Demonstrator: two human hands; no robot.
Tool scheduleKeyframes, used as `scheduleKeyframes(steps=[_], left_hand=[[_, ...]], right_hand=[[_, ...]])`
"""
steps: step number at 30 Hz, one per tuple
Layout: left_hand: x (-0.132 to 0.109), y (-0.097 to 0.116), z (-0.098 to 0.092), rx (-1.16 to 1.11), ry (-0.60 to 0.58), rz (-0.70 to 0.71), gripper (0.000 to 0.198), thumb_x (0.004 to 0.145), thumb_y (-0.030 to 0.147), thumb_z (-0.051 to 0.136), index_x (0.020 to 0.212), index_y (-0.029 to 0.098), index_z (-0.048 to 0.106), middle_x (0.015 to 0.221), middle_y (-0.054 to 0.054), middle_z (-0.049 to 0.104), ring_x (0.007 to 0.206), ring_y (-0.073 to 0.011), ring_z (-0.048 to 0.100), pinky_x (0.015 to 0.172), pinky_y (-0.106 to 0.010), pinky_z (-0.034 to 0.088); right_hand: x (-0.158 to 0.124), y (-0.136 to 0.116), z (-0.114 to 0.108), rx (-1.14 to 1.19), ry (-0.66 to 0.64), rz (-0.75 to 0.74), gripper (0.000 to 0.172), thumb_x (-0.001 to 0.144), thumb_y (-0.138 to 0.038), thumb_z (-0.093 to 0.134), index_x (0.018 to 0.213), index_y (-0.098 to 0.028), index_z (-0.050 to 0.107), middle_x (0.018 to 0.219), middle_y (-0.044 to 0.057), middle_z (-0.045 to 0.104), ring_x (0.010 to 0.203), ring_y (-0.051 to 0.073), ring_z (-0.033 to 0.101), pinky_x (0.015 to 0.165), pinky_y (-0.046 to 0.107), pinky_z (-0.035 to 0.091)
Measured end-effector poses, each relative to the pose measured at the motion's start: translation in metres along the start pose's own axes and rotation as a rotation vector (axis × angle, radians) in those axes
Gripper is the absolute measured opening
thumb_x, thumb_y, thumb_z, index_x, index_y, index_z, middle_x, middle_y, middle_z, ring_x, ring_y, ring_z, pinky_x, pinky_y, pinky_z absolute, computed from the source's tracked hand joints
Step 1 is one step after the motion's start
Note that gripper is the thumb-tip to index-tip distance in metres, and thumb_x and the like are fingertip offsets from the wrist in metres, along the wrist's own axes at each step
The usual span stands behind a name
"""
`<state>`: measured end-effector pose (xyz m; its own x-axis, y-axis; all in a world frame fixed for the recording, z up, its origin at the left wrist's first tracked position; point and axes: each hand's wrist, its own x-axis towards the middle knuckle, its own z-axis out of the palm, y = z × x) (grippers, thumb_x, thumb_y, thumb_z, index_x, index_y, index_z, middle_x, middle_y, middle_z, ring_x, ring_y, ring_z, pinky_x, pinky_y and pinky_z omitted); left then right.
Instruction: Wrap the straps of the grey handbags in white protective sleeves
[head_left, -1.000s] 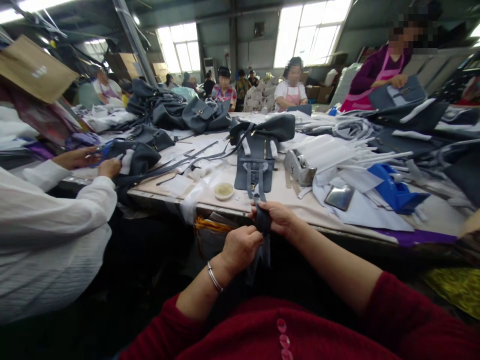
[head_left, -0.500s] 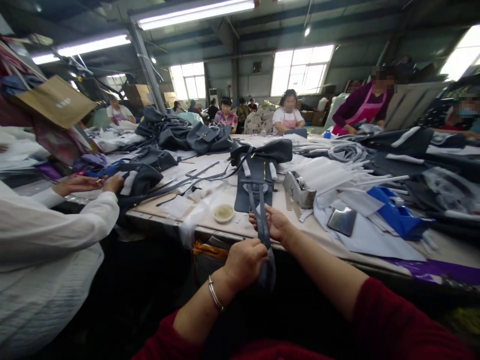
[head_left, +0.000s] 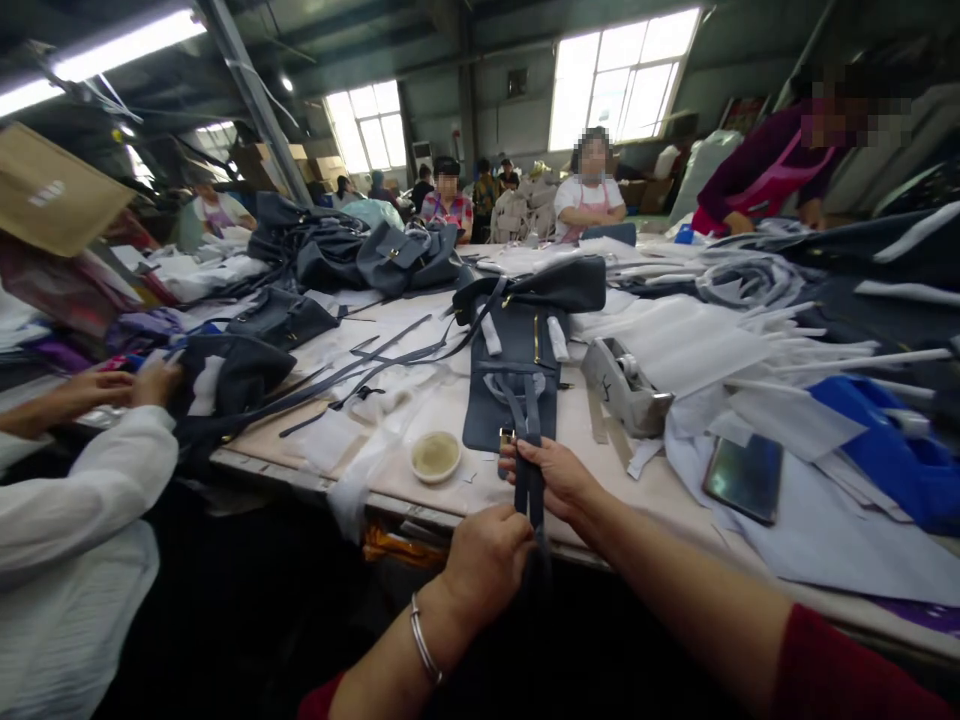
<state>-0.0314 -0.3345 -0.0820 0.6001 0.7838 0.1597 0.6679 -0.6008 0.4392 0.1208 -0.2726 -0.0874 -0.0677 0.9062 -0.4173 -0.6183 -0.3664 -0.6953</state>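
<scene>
A dark blue-grey leather bag (head_left: 517,340) lies flat on the worktable (head_left: 420,490) in front of me. Its two long straps (head_left: 529,430) run toward me over the table edge. My right hand (head_left: 551,475) pinches the straps at the edge, next to a small gold buckle (head_left: 506,437). My left hand (head_left: 487,560), with a silver bangle on the wrist, is closed round the same straps just below the table edge.
A small round dish of paste (head_left: 436,455) sits left of the straps. A grey tape dispenser (head_left: 626,385), a phone (head_left: 744,477) and a blue dispenser (head_left: 892,450) lie to the right. A person in white (head_left: 82,500) works on another bag at the left. Several people sit at the far end.
My view has shifted closer to the table. Both hands have stayed closed on the straps, sliding slightly along them toward the bag.
</scene>
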Motion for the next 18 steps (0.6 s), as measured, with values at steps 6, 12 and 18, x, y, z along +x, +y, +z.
scheduleKeyframes(steps=[6, 12, 18], left_hand=[[0.060, -0.020, -0.010, -0.176, -0.098, -0.018, 0.007, 0.085, 0.017, 0.060, 0.082, 0.021, 0.064, 0.090, -0.006, 0.068, 0.088, -0.0201, 0.063, 0.080, -0.031, 0.052], [0.089, -0.023, -0.049, -0.188, -0.202, -0.107, 0.006, 0.084, 0.019, 0.063, 0.079, 0.021, 0.063, 0.085, -0.005, 0.066, 0.078, -0.0186, 0.062, 0.070, -0.029, 0.049], [0.132, -0.026, -0.090, -0.066, -0.284, -0.216, 0.007, 0.084, 0.025, 0.065, 0.078, 0.021, 0.064, 0.084, -0.004, 0.068, 0.078, -0.0203, 0.063, 0.070, -0.030, 0.047]], right_hand=[[0.007, 0.005, -0.014, -0.044, -0.022, 0.109, 0.019, 0.073, -0.024, 0.079, 0.082, -0.013, 0.067, 0.080, 0.007, 0.075, 0.069, 0.016, 0.068, 0.066, 0.025, 0.052], [0.046, -0.057, 0.009, 0.100, -0.037, 0.294, 0.023, 0.089, -0.037, 0.062, 0.090, -0.014, 0.066, 0.089, 0.011, 0.076, 0.078, 0.022, 0.072, 0.073, 0.035, 0.055], [0.099, -0.098, 0.041, 0.043, 0.166, 0.302, 0.008, 0.092, -0.015, 0.054, 0.087, -0.015, 0.061, 0.072, 0.005, 0.072, 0.064, 0.018, 0.071, 0.059, 0.030, 0.055]])
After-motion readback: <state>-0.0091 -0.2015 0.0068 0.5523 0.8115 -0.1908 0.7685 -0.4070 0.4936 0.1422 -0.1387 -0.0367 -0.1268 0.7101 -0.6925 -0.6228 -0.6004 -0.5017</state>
